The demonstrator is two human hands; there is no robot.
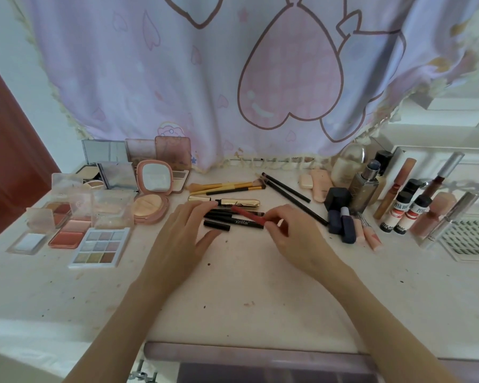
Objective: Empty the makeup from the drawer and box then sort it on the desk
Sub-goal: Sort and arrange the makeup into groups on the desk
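Note:
Makeup lies sorted on the white desk. Several black pencils and a gold tube lie in the middle. My right hand pinches a red pencil by its near end, angled over the black ones. My left hand has straight fingers, with fingertips touching the left ends of the black pencils. Eyeshadow and blush palettes and a pink compact sit at the left. Brushes lie behind the pencils. Bottles and lip tubes stand at the right.
A lilac curtain with pink hearts hangs behind the desk. A clear tray of false lashes sits at the far right. An open drawer shows at the desk's front edge. A red-brown panel stands at the left.

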